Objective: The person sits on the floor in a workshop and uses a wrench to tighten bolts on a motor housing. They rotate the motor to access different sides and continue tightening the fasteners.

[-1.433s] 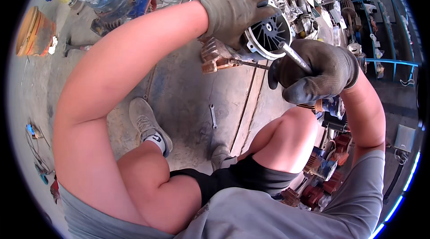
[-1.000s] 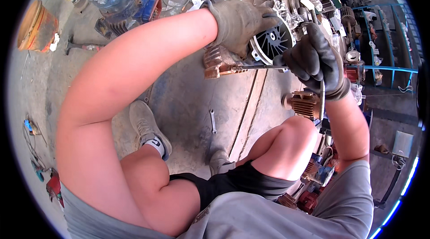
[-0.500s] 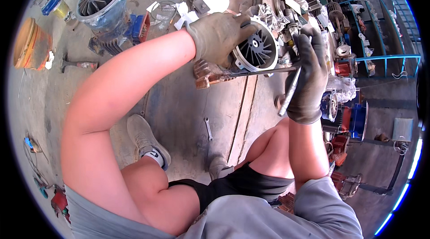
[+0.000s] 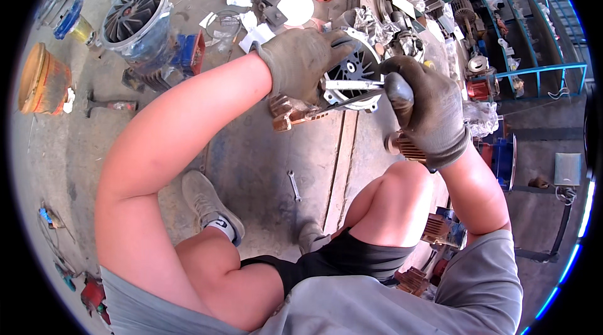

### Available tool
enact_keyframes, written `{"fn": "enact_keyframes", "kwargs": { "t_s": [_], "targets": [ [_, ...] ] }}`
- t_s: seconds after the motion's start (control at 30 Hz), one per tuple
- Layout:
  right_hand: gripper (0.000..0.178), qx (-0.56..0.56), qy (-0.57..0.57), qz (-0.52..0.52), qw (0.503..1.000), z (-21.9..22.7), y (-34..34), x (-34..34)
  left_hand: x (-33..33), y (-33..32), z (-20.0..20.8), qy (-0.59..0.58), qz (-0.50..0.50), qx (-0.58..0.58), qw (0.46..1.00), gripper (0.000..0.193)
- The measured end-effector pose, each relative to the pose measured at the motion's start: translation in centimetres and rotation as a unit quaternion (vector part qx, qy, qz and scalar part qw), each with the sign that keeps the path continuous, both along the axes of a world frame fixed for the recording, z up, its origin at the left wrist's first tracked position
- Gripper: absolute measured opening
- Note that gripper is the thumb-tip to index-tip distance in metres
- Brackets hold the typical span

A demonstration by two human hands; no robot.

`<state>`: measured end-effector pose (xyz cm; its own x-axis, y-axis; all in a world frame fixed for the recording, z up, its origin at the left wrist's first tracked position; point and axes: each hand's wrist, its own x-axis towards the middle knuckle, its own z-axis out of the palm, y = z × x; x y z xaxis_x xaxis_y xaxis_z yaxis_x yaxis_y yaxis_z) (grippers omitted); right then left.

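Gripping a round silver motor housing [image 4: 352, 77] w/ the gloved left hand [image 4: 300, 65], the person holds it up over the concrete floor [image 4: 264, 159], above the knees. Left fingers are wrapped tight on the housing's left rim; a coppery finned part [image 4: 292, 112] pokes out just below that hand. Right hand [image 4: 427, 112], also gloved, is closed in a fist round a tool handle [image 4: 397, 91]; its metal shaft [image 4: 352, 86] runs roughly level, right to left, across the housing's open face w/ the dark spokes. So the housing lies directly left of the right fingers, touching the shaft, long axis of the tool approx. horizontal. Right hand is the one working the tool; left only steadies.

Under the right wrist sits another copper-coloured finned piece [image 4: 408, 145], near the knee. A small wrench [image 4: 293, 184] lies on the floor between the legs, well apart from both hands.

Packages etc.: white scraps of paper [image 4: 251, 27] and a white round lid [image 4: 295, 7] top centre; blue box [image 4: 188, 52] beside a big grey fan housing [image 4: 135, 21] top left; orange basket [image 4: 38, 81] far left; blue metal rack [image 4: 540, 52] at right. Labels too small to make out.
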<state>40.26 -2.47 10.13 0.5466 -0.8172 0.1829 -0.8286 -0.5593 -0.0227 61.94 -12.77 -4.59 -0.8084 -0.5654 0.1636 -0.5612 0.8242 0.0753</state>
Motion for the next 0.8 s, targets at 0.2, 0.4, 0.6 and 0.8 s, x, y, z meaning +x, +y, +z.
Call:
{"fn": "enact_keyframes", "kwargs": {
  "t_s": [0.2,0.4,0.6,0.8],
  "targets": [
    [0.044,0.049,0.170,0.155,0.972,3.7,-2.1,0.6,0.2,-0.6,3.8,-0.078,-0.050,0.035,0.995,0.104],
    [0.029,0.343,0.013,0.291,0.893,3.3,-7.1,1.5,-0.9,-1.7,1.9,-0.123,-0.092,-0.037,0.987,0.115],
    [0.031,0.520,-0.284,-0.094,0.800,2.2,-2.3,1.8,-0.8,-1.4,1.8,-0.121,-0.065,-0.034,0.990,0.116],
    [0.033,0.296,-0.413,-0.144,0.849,-2.2,3.6,3.3,-0.4,-0.7,3.0,-0.103,-0.055,-0.063,0.991,0.097]
  ]
}}
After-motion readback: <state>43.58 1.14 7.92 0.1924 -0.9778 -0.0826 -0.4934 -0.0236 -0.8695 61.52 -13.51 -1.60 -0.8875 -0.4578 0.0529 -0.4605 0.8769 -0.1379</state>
